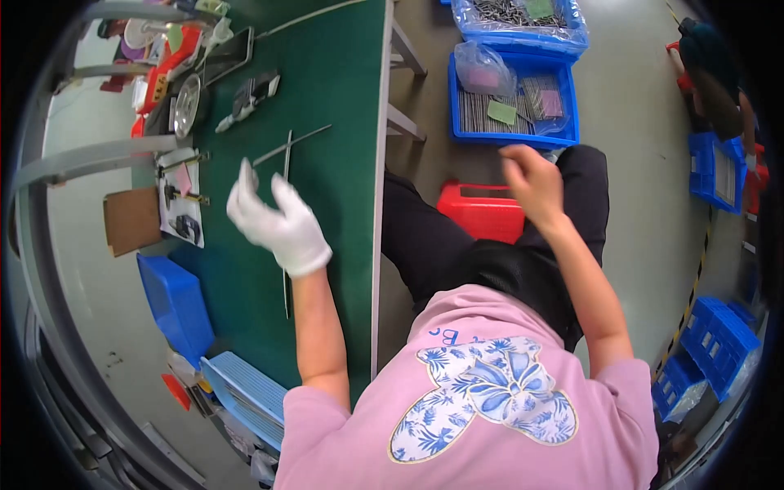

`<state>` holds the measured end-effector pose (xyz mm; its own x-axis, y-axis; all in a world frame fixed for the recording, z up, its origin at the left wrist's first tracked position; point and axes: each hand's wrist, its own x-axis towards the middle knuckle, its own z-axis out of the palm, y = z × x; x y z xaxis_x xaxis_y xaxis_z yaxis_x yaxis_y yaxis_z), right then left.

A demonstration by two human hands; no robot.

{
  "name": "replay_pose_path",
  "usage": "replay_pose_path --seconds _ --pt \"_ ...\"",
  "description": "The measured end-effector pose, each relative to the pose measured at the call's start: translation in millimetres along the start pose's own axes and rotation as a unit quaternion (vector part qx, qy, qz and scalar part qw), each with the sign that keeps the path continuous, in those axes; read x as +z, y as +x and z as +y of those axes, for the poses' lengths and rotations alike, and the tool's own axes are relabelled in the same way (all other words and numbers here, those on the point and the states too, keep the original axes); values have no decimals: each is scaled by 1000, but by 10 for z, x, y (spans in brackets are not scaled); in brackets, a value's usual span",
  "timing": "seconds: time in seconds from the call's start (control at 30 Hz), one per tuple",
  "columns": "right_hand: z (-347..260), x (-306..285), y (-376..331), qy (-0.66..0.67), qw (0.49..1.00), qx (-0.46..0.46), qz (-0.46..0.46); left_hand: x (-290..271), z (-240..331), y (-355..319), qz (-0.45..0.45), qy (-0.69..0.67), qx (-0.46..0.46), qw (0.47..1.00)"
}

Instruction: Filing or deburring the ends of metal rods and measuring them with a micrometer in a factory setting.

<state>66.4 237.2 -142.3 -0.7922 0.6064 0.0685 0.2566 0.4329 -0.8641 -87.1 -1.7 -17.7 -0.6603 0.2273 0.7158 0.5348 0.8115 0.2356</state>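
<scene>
My left hand (278, 224), in a white glove, is over the green tabletop (343, 212) with its fingers apart and nothing visible in its grasp. Two thin metal rods cross on the table beside it. One long rod (287, 294) runs partly hidden beneath the hand; a shorter slanting rod (310, 135) has its near end close to the gloved fingertips. Bare and slightly blurred, my right hand (535, 184) is raised off the table over my right leg. Its fingers bend loosely with the thumb apart, and I see nothing in them.
A blue bin (455, 122) with bundled metal rods stands beyond my right hand, another blue bin (465, 33) behind it. A red stool (482, 216) is between my legs. Calipers (245, 102), a round dial (187, 106) and a tilted blue box (175, 302) line the table's left.
</scene>
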Motion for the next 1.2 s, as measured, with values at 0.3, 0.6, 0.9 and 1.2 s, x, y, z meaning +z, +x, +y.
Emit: replay_pose_path --seconds 0.3,0.6,0.9,1.2 --pt "1645 -586 152 -264 959 93 51 543 1290 -982 -318 -209 34 924" --pt "1952 -509 517 -353 926 121 -58 2007 35 -1960 -533 10 -233 813" --pt "1623 437 318 -144 924 241 -261 2338 -1061 -2271 -677 186 -322 635" --pt "993 576 19 -155 817 143 -537 3317 -2259 -3050 -578 174 -491 628"
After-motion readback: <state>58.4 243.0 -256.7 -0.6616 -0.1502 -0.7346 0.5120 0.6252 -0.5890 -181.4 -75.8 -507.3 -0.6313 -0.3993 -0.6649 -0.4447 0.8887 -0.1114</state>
